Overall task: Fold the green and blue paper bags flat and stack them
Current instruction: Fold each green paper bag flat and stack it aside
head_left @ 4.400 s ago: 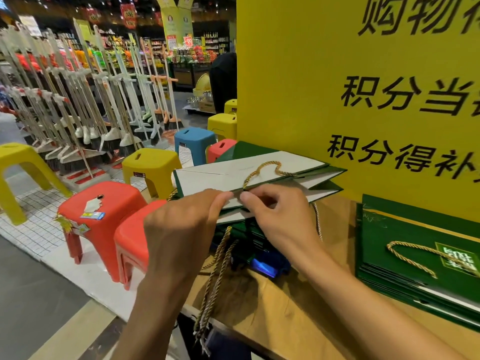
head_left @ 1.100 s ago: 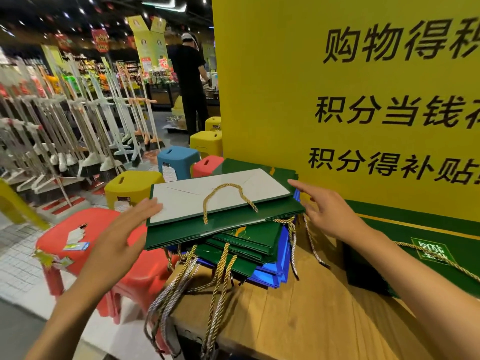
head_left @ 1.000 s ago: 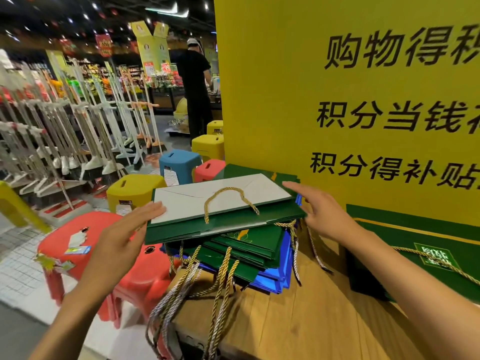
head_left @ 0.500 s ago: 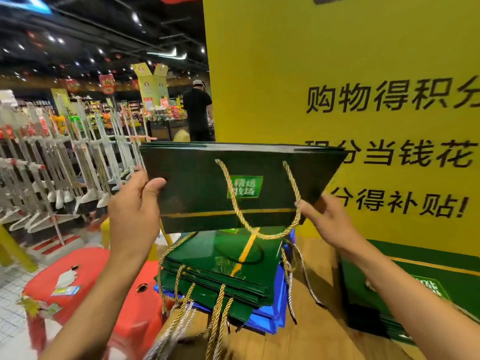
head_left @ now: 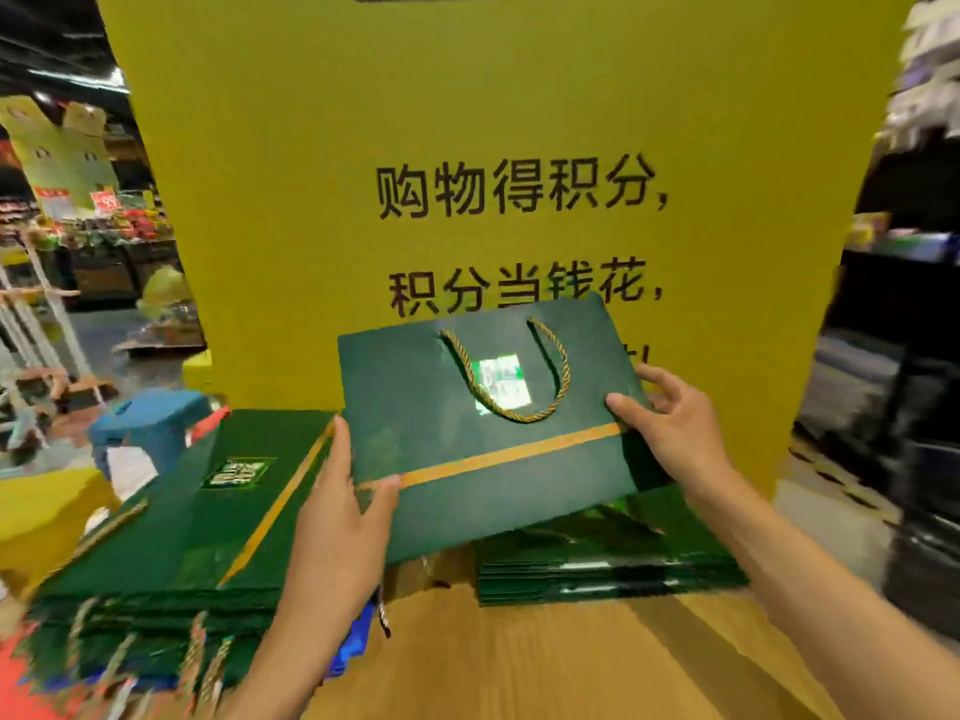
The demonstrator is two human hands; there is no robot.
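Head view: your left hand (head_left: 337, 517) and right hand (head_left: 670, 423) each pinch 1 end of the flat green paper bag (head_left: 467, 459), tilted just above the right-hand stack (head_left: 613, 563) on the wooden table (head_left: 519, 657). Level it, square the edges, then lay it down.

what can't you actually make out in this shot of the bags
Head view only:
- Label on the held green bag: washed out by glare, unreadable.
- Right stack: top covered by the held bag, count unclear.
- Blue bags: only a sliver shows under the left pile.
- Yellow sign: lowest text line hidden behind the held bag.
- Left hand and right hand: fingers behind the bag hidden.
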